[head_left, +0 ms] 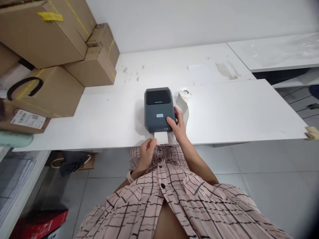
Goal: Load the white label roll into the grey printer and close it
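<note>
A dark grey label printer (158,114) sits near the table's front edge, with a white paper label (161,137) sticking out of its front. My left hand (147,152) pinches the label's left corner between thumb and fingers. My right hand (178,125) holds the printer's right side, thumb on the top cover and fingers down along the side wall. Just beyond, a roll of white label paper (184,94) rests on the table, its loose strip (183,108) trailing down beside the printer and partly hidden by my right hand.
Cardboard boxes (67,89) are stacked at the left on the white table (236,113). A pale green roll (16,138) lies at the left corner. Worn marks (226,70) show near the wall. At the lower left, a red box (42,224) stands on the tiled floor.
</note>
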The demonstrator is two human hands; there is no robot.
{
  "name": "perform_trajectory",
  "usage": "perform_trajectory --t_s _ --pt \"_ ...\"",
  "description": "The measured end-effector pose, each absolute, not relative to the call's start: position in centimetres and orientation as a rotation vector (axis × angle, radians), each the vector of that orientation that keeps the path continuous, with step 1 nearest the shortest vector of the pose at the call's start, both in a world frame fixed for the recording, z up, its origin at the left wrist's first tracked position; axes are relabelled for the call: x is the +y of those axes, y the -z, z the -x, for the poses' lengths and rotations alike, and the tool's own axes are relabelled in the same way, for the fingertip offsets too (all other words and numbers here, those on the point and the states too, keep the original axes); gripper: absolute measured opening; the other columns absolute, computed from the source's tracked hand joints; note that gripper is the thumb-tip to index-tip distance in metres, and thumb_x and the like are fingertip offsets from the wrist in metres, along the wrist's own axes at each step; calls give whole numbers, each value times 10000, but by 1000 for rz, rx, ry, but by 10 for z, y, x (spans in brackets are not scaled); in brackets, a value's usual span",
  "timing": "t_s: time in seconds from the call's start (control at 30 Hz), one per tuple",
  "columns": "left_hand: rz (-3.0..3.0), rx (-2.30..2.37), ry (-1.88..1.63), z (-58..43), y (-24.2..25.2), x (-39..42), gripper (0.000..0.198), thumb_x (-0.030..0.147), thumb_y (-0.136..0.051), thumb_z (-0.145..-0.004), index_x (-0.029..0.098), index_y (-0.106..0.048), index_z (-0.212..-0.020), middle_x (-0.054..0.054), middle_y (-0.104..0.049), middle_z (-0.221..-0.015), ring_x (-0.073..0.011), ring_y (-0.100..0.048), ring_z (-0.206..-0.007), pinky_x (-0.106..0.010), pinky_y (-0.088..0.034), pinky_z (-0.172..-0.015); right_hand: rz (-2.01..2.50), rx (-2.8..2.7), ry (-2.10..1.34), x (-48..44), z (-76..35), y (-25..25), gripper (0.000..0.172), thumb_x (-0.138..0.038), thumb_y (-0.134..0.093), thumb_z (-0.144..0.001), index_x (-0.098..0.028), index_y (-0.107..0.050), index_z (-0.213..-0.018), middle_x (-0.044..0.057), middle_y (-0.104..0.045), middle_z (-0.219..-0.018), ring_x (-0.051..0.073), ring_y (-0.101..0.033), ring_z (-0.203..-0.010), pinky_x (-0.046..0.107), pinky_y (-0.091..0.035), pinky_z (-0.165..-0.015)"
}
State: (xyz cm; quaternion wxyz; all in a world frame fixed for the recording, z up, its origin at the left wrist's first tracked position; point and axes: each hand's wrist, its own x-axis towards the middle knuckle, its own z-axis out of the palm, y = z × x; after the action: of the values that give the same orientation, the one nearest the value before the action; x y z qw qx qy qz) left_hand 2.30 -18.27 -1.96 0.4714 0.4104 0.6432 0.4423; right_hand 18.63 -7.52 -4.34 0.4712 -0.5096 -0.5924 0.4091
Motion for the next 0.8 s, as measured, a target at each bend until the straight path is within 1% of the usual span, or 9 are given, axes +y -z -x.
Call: perform_trajectory --t_s 0.07,0.2,0.3,0.37,0.5,0.57,0.7,0.77,0.8 --pt "-903 1375 -966 -28 18 -181 474 654 -624 -858 212 -600 -691 -23 -569 -684 -154 -501 -642 -323 -444 -653 1249 -1459 -984 -74 -186 45 863 -701 -479 -963 -270 -203 -1658 127 -340 -1696 289 -384 -1549 486 -454 -1206" --pt "-801 1311 -1017 -30 12 -164 452 637 -746 -748 203 -620 -733 3 -561 -679 -130 -497 -607 -287 -398 -584 1242 -1427 -966 -76 -183 36 849 -648 -522 -956 -260 -225 -1650 142 -411 -1656 307 -445 -1504 515 -479 -1166" --pt "-926 1359 -1017 -27 14 -160 468 631 -754 -754 208 -576 -666 29 -506 -617 -122 -496 -587 -271 -395 -569 1320 -1542 -658 -85 -182 15 768 -520 -490 -1004 -302 -176 -1671 104 -469 -1625 308 -416 -1514 567 -391 -1220" --pt "-973 1348 -982 -23 18 -161 483 642 -752 -757 209 -569 -648 34 -503 -586 -124 -496 -572 -272 -408 -569 1327 -1751 -421 -91 -182 0 725 -392 -434 -1039 -339 -110 -1685 53 -593 -1526 294 -408 -1507 574 -330 -1248" --pt "-983 1277 -956 -13 32 -170 455 615 -726 -817 204 -593 -674 15 -585 -631 -125 -531 -599 -274 -450 -609 1172 -2116 -229 -97 -181 -15 757 -263 -394 -1054 -344 5 -1692 -6 -750 -1311 290 -523 -1386 550 -248 -1264" --pt "-956 1276 -986 -6 39 -175 443 600 -690 -863 201 -609 -689 7 -605 -652 -124 -542 -603 -271 -458 -607 1145 -2139 -179 -96 -178 -17 714 -286 -418 -1061 -320 -79 -1689 12 -764 -1280 294 -582 -1309 540 -216 -1262" --pt "-903 1402 -1175 8 42 -175 412 576 -630 -926 198 -682 -773 9 -579 -649 -121 -523 -566 -260 -432 -532 1089 -2141 -83 -94 -171 -18 498 -344 -473 -1064 -270 -410 -1552 47 -785 -1136 275 -659 -1160 519 -240 -1225" --pt "-947 1491 -1330 11 37 -168 373 563 -623 -940 206 -729 -920 -29 -682 -809 -149 -628 -702 -265 -502 -605 1059 -2117 -102 -95 -170 -18 412 -378 -501 -1056 -269 -506 -1454 49 -772 -1094 270 -665 -1155 526 -266 -1212" --pt "-995 1522 -1398 12 33 -163 374 559 -608 -953 219 -736 -1039 -60 -736 -986 -177 -690 -870 -278 -553 -711 1049 -2076 -146 -96 -171 -17 407 -401 -511 -1051 -273 -516 -1438 57 -760 -1116 274 -657 -1182 535 -291 -1203"
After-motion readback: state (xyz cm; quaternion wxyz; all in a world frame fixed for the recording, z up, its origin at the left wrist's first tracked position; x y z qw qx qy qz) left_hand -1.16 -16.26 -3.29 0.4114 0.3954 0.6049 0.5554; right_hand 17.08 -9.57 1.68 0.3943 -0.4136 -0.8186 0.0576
